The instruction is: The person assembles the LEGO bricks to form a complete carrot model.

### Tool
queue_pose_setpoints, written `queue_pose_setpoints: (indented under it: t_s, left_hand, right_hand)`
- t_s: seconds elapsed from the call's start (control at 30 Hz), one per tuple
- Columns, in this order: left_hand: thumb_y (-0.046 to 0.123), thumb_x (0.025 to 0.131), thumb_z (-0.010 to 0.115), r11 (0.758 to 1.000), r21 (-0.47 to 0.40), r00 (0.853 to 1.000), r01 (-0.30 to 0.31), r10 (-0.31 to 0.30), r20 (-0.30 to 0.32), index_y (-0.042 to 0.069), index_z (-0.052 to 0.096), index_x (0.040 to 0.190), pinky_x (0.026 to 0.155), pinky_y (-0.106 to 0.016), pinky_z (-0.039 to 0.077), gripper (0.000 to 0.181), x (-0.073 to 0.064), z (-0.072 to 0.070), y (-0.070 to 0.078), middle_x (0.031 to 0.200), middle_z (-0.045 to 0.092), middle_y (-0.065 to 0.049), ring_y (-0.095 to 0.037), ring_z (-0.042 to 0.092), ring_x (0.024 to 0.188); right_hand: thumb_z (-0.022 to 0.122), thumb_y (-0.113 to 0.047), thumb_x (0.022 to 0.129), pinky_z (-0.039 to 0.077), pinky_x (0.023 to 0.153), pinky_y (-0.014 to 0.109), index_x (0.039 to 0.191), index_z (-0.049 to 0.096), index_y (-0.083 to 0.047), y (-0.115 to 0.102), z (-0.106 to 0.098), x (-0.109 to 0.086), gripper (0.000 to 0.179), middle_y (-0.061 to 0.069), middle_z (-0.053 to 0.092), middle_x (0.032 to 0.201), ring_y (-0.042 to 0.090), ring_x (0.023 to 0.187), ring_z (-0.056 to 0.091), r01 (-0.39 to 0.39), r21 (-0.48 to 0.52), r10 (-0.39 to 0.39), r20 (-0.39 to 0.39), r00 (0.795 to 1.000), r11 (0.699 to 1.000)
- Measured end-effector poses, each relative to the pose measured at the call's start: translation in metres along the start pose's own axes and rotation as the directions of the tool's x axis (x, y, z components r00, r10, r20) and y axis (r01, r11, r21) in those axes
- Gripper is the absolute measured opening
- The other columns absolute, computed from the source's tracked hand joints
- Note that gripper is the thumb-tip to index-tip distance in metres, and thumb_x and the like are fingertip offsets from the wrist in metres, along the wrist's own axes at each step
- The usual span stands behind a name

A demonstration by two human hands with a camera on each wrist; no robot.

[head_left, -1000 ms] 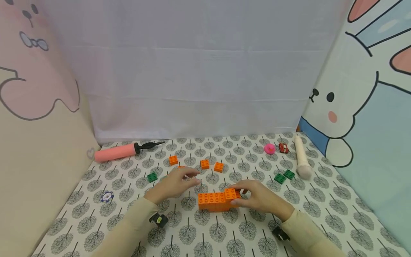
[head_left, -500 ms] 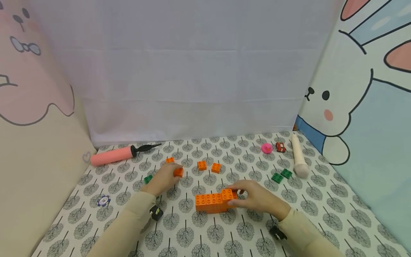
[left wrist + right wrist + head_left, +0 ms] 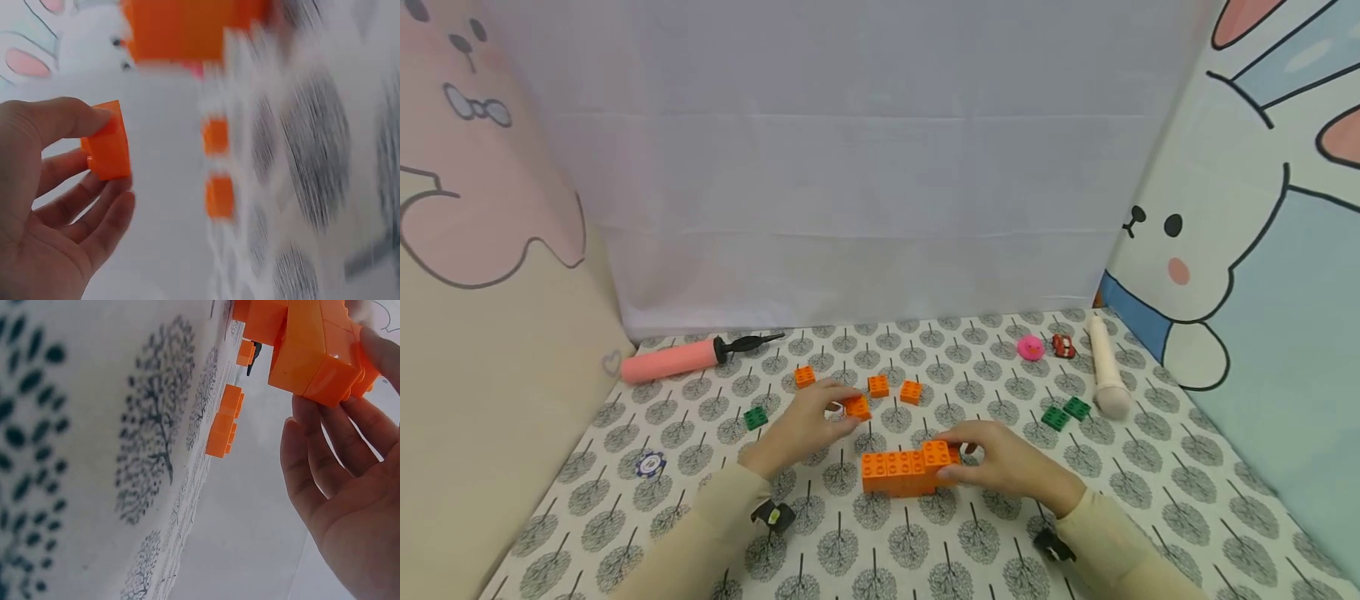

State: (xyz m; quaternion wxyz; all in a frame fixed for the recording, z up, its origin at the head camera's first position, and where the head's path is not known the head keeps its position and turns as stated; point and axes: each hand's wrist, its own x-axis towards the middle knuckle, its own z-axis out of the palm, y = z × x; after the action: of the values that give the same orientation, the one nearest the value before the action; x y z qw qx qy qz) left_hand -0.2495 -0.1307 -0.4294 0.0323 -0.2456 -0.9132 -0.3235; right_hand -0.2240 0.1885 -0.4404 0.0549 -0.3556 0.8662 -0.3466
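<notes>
My left hand [image 3: 805,423] pinches a single orange toy brick [image 3: 857,407] between thumb and fingers, behind and left of the joined bricks. In the left wrist view this brick [image 3: 110,142] sits at the thumb tip, its studs facing the palm. My right hand [image 3: 1003,461] grips the right end of a row of joined orange bricks [image 3: 891,477], which has one brick stacked on top at that end. The right wrist view shows the joined bricks [image 3: 306,356] between thumb and fingers, the fingertips partly hidden behind them.
Loose orange bricks [image 3: 878,386] lie farther back, with a green brick [image 3: 756,417] at left and two green bricks [image 3: 1055,417] at right. Around them are a pink pump [image 3: 670,361], a poker chip [image 3: 650,463], a pink duck [image 3: 1031,347], a red toy car [image 3: 1063,346] and a pale rod [image 3: 1103,358].
My left hand reached back left, took hold of an orange brick and brought it right, toward the joined bricks. My right hand keeps its grip in nearly the same place.
</notes>
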Motion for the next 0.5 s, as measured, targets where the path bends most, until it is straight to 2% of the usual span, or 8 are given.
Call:
queue_pose_setpoints:
  t_s: [0.07, 0.13, 0.2, 0.3, 0.5]
  left_hand:
    - [0.02, 0.09, 0.074, 0.994, -0.071, 0.997, -0.081, 0.081, 0.003, 0.009, 0.066, 0.129, 0.089, -0.038, 0.056, 0.041, -0.005, 0.003, 0.018, 0.121, 0.063, 0.0, -0.018, 0.061, 0.106]
    - [0.021, 0.089, 0.075, 0.984, -0.098, 0.988, -0.151, 0.152, 0.008, 0.011, 0.067, 0.129, 0.089, -0.036, 0.056, 0.041, -0.009, 0.007, 0.034, 0.121, 0.062, 0.001, -0.016, 0.06, 0.105]
    - [0.02, 0.089, 0.075, 0.975, -0.113, 0.981, -0.191, 0.195, 0.019, 0.012, 0.067, 0.128, 0.091, -0.034, 0.055, 0.041, -0.013, 0.012, 0.045, 0.121, 0.062, 0.003, -0.014, 0.06, 0.106]
    - [0.022, 0.089, 0.074, 0.973, -0.09, 0.975, -0.212, 0.217, 0.041, 0.013, 0.068, 0.128, 0.095, -0.03, 0.053, 0.04, -0.017, 0.02, 0.052, 0.121, 0.062, 0.006, -0.009, 0.058, 0.108]
    - [0.023, 0.09, 0.073, 0.971, -0.056, 0.969, -0.232, 0.236, 0.074, 0.013, 0.068, 0.128, 0.096, -0.028, 0.052, 0.04, -0.019, 0.034, 0.05, 0.121, 0.061, 0.006, -0.01, 0.056, 0.11]
  right_hand:
    - [0.069, -0.047, 0.091, 0.055, 0.085, 0.033, 0.13, 0.066, -0.01, 0.0, 0.0, -0.001, 0.054, -0.006, 0.069, 0.121, 0.005, 0.098, 0.061, 0.004, -0.001, -0.004, -0.004, 1.0, 1.0]
    - [0.07, -0.047, 0.091, 0.055, 0.086, 0.033, 0.129, 0.067, -0.009, 0.001, 0.0, -0.001, 0.054, -0.004, 0.069, 0.121, 0.005, 0.098, 0.061, 0.012, -0.001, -0.012, -0.009, 1.0, 1.0]
    - [0.07, -0.046, 0.091, 0.055, 0.085, 0.033, 0.128, 0.067, -0.01, 0.001, 0.0, -0.001, 0.052, -0.005, 0.07, 0.12, 0.005, 0.097, 0.061, 0.023, -0.006, -0.023, -0.015, 1.0, 1.0]
    - [0.07, -0.045, 0.091, 0.056, 0.085, 0.033, 0.127, 0.068, -0.015, 0.001, 0.0, 0.0, 0.047, -0.008, 0.07, 0.117, 0.004, 0.095, 0.062, 0.048, -0.005, -0.048, -0.017, 0.999, 0.999]
    - [0.071, -0.042, 0.091, 0.056, 0.083, 0.033, 0.125, 0.069, -0.018, 0.001, 0.0, 0.001, 0.042, -0.011, 0.071, 0.113, 0.003, 0.092, 0.061, 0.075, 0.0, -0.075, -0.017, 0.997, 0.997]
